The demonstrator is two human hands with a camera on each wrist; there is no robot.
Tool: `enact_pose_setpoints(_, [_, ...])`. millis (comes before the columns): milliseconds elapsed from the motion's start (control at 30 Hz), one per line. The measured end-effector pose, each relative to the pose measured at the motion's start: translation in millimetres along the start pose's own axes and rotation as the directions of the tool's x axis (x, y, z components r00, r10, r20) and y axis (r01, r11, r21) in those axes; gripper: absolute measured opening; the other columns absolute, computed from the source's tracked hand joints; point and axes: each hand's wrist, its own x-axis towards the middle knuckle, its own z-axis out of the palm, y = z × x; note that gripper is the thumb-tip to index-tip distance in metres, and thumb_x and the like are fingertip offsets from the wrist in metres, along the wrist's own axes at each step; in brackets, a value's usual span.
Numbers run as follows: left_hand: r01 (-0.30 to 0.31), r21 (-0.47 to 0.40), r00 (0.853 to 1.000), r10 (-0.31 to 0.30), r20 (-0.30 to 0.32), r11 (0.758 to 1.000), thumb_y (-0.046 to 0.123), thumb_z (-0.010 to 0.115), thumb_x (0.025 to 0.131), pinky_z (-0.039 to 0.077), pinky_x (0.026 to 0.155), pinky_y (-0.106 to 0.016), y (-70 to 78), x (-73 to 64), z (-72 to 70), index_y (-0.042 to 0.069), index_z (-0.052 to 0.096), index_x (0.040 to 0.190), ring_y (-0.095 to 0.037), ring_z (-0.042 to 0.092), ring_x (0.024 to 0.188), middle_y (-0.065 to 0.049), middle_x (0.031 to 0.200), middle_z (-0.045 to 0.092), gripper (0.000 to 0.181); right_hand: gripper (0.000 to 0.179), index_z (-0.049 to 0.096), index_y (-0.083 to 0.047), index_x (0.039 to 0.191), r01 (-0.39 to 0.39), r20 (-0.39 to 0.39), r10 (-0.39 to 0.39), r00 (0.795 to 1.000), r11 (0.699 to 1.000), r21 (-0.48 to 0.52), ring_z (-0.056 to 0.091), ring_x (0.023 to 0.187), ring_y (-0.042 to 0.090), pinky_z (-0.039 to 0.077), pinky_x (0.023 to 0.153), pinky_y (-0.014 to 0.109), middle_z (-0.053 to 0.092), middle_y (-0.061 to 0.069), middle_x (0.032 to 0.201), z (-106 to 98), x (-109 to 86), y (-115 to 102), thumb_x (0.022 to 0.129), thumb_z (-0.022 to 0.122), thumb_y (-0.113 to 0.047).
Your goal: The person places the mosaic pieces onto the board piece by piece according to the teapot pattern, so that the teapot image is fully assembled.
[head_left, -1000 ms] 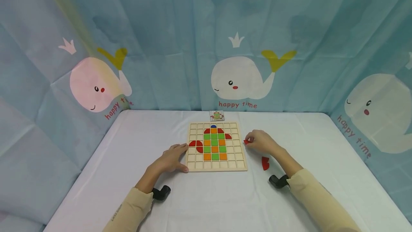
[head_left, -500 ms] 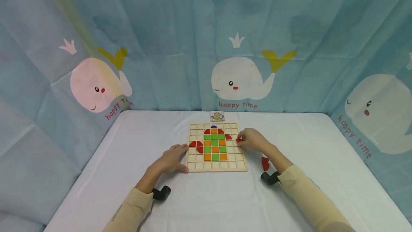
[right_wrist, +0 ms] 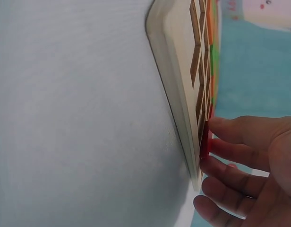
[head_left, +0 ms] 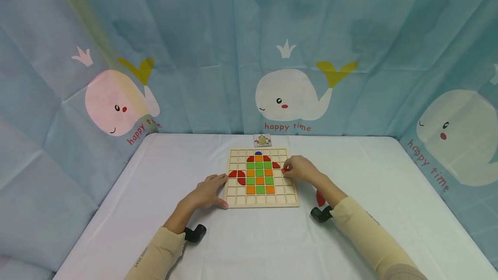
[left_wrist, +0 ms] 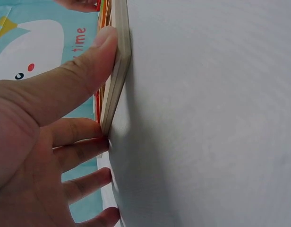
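Observation:
A square wooden grid board [head_left: 260, 200] lies on the white table, with green and orange square tiles [head_left: 260, 172] in its middle columns. Red rounded tiles [head_left: 241, 177] fill cells to the left, at the top corners and at the right, and a small blue tile [head_left: 258, 153] sits at the top. My left hand [head_left: 210, 191] rests at the board's left side, thumb on the near corner, fingers extended along the edge. Over the right side of the board, my right hand [head_left: 303, 169] pinches a red tile [right_wrist: 205, 139] between thumb and fingers, right at the grid cells.
Loose red tiles [head_left: 320, 198] lie on the table right of the board, partly hidden by the right forearm. A small picture card [head_left: 262, 140] lies behind the board. A blue whale-print curtain [head_left: 210, 98] stands behind the table. Black wrist devices [head_left: 196, 233] hang below both wrists.
My right hand has moved left from beside the board to over its right-hand cells, carrying the red tile. My left hand has stayed at the board's left edge.

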Motion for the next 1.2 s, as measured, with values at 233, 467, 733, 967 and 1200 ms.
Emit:
enact_pose_setpoints(233, [0.009,0.013,1.0,-0.009,0.002,1.0,0.027,0.087,0.069,0.024,0.113,-0.065,-1.1,0.5,-0.4,0.005,0.039,0.148,-0.038,0.026,0.146,-0.013,0.157,0.036,0.095,0.019,0.074,-0.003,0.097,-0.014,-0.005,0.014,1.0,1.0,-0.005,0.056,0.079,0.017,0.053,0.079,0.035,0.071,0.006,0.088,0.7,1.0,-1.5,0.085,0.074,-0.018])
enact_pose_setpoints(467, [0.007,0.001,1.0,-0.007,0.004,1.0,0.028,0.087,0.069,0.024,0.113,-0.065,0.7,0.0,-0.2,0.005,0.039,0.149,-0.038,0.025,0.146,-0.012,0.157,0.036,0.096,0.02,0.075,-0.003,0.097,-0.036,-0.015,0.036,0.999,0.999,-0.011,0.056,0.078,0.017,0.053,0.078,0.034,0.071,0.006,0.089,3.6,2.5,-1.7,0.085,0.075,-0.02])
enact_pose_setpoints(733, [-0.012,0.0,1.0,0.012,0.006,1.0,0.027,0.087,0.069,0.024,0.113,-0.065,1.4,-2.8,-2.9,0.004,0.039,0.148,-0.038,0.026,0.146,-0.013,0.156,0.037,0.095,0.015,0.076,-0.005,0.091,-0.004,-0.036,0.003,0.999,1.0,-0.015,0.059,0.076,0.015,0.054,0.074,0.033,0.074,0.006,0.089,6.6,1.8,-0.7,0.085,0.074,-0.018])
enact_pose_setpoints(967, [-0.043,-0.009,0.999,0.043,0.0,0.999,0.029,0.087,0.07,0.026,0.112,-0.065,-0.1,-3.4,-2.7,0.004,0.04,0.148,-0.039,0.027,0.145,-0.015,0.156,0.037,0.094,0.02,0.075,-0.002,0.099,-0.002,-0.052,0.003,0.999,1.0,0.018,0.058,0.079,0.018,0.053,0.078,0.035,0.071,0.007,0.09,-2.2,-8.2,4.6,0.086,0.071,-0.017])
enact_pose_setpoints(1200, [-0.017,-0.002,1.0,0.017,-0.005,1.0,0.028,0.086,0.071,0.025,0.114,-0.064,-2.6,-0.3,1.0,0.006,0.039,0.149,-0.037,0.025,0.147,-0.012,0.157,0.036,0.094,0.021,0.074,-0.005,0.106,0.029,-0.049,-0.024,0.999,0.996,0.086,0.056,0.08,0.016,0.052,0.074,0.032,0.066,0.004,0.089,-9.7,-30.8,21.2,0.087,0.07,-0.014])
